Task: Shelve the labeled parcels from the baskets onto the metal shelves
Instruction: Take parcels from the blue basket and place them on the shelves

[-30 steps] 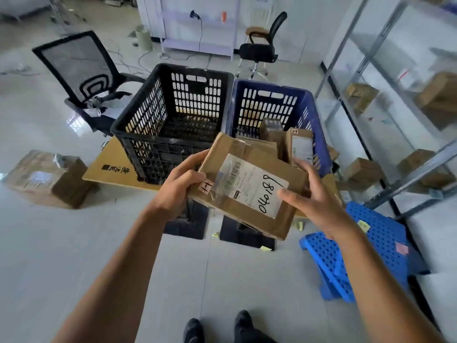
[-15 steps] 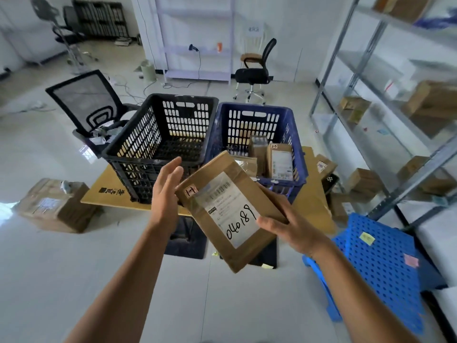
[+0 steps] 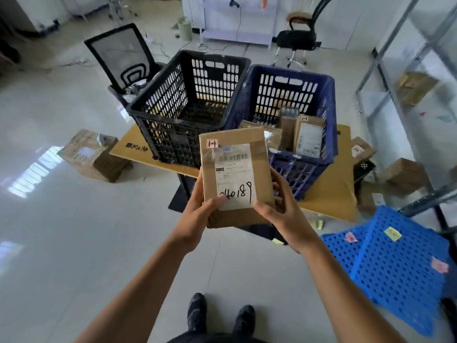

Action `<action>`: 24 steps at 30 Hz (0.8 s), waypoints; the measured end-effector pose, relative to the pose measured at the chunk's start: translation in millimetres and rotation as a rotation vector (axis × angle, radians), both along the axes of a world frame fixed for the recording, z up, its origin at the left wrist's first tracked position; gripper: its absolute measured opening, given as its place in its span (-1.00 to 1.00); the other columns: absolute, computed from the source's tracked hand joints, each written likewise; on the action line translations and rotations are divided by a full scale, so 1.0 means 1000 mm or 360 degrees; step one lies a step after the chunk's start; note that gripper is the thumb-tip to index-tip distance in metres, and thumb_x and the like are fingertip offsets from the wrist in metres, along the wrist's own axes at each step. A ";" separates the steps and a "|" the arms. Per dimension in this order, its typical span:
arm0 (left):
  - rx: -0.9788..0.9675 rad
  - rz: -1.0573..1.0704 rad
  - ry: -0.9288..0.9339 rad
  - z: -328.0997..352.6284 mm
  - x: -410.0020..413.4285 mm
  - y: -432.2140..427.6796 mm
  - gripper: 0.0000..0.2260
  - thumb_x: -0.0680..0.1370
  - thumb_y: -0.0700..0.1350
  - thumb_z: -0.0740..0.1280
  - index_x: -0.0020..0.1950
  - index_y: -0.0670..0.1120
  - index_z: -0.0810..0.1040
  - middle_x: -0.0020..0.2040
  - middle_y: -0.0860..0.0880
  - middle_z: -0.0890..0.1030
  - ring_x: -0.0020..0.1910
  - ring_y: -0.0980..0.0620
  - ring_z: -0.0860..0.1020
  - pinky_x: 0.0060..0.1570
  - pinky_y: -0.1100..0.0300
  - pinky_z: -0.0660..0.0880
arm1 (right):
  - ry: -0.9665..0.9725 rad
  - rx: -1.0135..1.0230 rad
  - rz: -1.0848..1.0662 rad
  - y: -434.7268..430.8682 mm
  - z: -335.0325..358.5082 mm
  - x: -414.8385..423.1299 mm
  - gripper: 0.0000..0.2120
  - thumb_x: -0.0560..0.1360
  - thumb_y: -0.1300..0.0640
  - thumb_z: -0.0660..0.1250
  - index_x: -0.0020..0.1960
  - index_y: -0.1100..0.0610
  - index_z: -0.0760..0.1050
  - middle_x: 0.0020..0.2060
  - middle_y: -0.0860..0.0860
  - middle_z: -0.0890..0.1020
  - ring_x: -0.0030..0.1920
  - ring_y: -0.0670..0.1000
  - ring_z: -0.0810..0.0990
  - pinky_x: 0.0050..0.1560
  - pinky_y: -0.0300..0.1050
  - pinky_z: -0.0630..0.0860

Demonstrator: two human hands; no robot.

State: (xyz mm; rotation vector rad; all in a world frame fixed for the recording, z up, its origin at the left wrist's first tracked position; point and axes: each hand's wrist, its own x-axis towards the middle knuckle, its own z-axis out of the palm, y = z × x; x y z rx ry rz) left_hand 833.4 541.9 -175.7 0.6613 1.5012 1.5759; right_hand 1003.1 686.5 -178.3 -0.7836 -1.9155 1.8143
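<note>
The metal shelves (image 3: 425, 198), grey rails and pale decks, stand at the right; they are blurred but appear to carry several cardboard boxes. The black basket (image 3: 158, 134) and the blue basket (image 3: 301, 174), both slotted rigid plastic, sit side by side on a flat cardboard sheet (image 3: 329, 189); the blue one holds a few upright parcels. The parcel (image 3: 259, 169), a flat rectangular kraft-cardboard pack with glossy tape, is held upright in front of the baskets. The left hand (image 3: 195, 216) and right hand (image 3: 286, 214) grip its lower corners, fingers curled behind, thumbs on the face. Its white shipping label (image 3: 235, 169) bears a handwritten number. Step in hand: reading the label. Next: turn right, match the code to a shelf, and set the parcel down flat.
</note>
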 end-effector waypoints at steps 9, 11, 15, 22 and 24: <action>-0.0278 -0.0166 -0.0042 -0.035 0.010 -0.021 -0.26 0.54 -0.10 0.35 0.63 0.24 0.11 0.35 0.04 0.61 0.29 -0.03 0.61 0.09 0.00 0.64 | 0.0019 -0.0128 -0.0131 -0.024 -0.047 0.013 -0.20 0.37 -0.29 0.56 0.49 -0.46 0.24 0.45 0.00 0.46 0.39 0.00 0.56 0.26 0.06 0.63; -0.0360 -0.0226 -0.0012 -0.039 0.005 -0.020 -0.27 0.56 -0.11 0.38 0.63 0.28 0.12 0.35 0.07 0.61 0.30 0.03 0.60 0.14 0.04 0.63 | -0.0049 -0.0122 -0.0208 -0.031 -0.056 0.019 -0.19 0.34 -0.38 0.54 0.48 -0.49 0.22 0.46 -0.01 0.43 0.40 -0.01 0.53 0.31 0.13 0.60; -0.0481 -0.0385 0.0073 -0.045 -0.004 -0.014 -0.45 0.64 -0.03 0.33 0.60 0.18 0.24 0.29 0.08 0.64 0.22 0.19 0.61 0.07 0.24 0.60 | -0.0117 -0.0113 -0.0406 -0.043 -0.068 0.028 -0.22 0.36 -0.38 0.51 0.47 -0.51 0.21 0.44 -0.01 0.38 0.38 0.00 0.52 0.31 0.15 0.60; -0.0779 -0.0817 0.0803 -0.077 -0.034 -0.014 -0.41 0.54 0.40 0.24 0.49 0.15 0.44 0.46 0.02 0.51 0.42 0.00 0.49 0.40 -0.14 0.45 | -0.0249 -0.0173 -0.0885 -0.096 -0.075 0.068 -0.20 0.35 -0.40 0.51 0.49 -0.48 0.21 0.39 0.01 0.44 0.31 0.03 0.60 0.23 0.11 0.65; -0.0711 -0.0888 0.1030 -0.081 -0.040 -0.015 -0.52 0.62 0.25 0.26 0.51 0.13 0.42 0.46 -0.01 0.49 0.40 -0.06 0.49 0.39 -0.14 0.46 | -0.0239 -0.0157 -0.1073 -0.121 -0.067 0.076 -0.29 0.45 -0.26 0.51 0.49 -0.45 0.23 0.39 -0.01 0.48 0.29 -0.06 0.62 0.14 -0.07 0.67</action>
